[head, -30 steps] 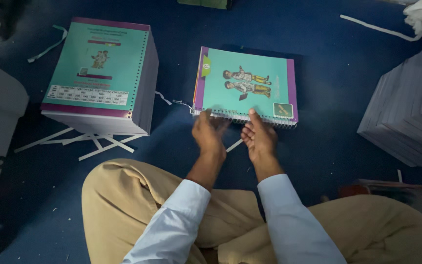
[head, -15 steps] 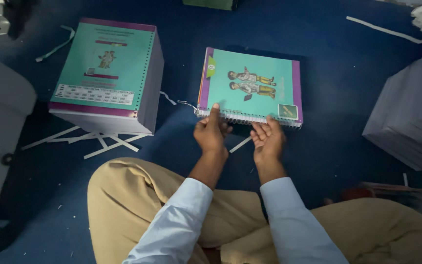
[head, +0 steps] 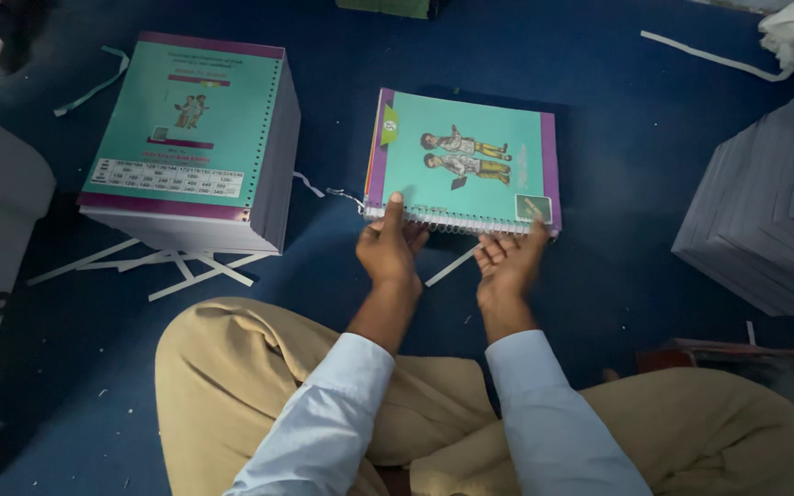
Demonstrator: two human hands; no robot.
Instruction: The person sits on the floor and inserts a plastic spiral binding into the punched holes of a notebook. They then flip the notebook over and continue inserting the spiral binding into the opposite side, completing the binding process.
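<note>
A teal and purple spiral-bound book (head: 464, 161) lies on the blue floor in front of me, its wire spiral along the near edge. My left hand (head: 388, 248) grips that near edge at the left end, thumb on the cover. Farther right on the same edge, my right hand (head: 509, 260) is cupped palm-up under the spiral binding with its fingers curled on it. I sit cross-legged in tan trousers and light blue sleeves.
A tall stack of same-coloured punched books (head: 190, 147) stands at the left, with white paper strips (head: 176, 266) under it. A slanted pile of grey sheets (head: 769, 211) is at the right. A dark red box (head: 737, 363) sits near my right knee.
The view has shifted slightly. My right hand has slid to the right along the spiral edge, and both hands stay at the book's near edge.
</note>
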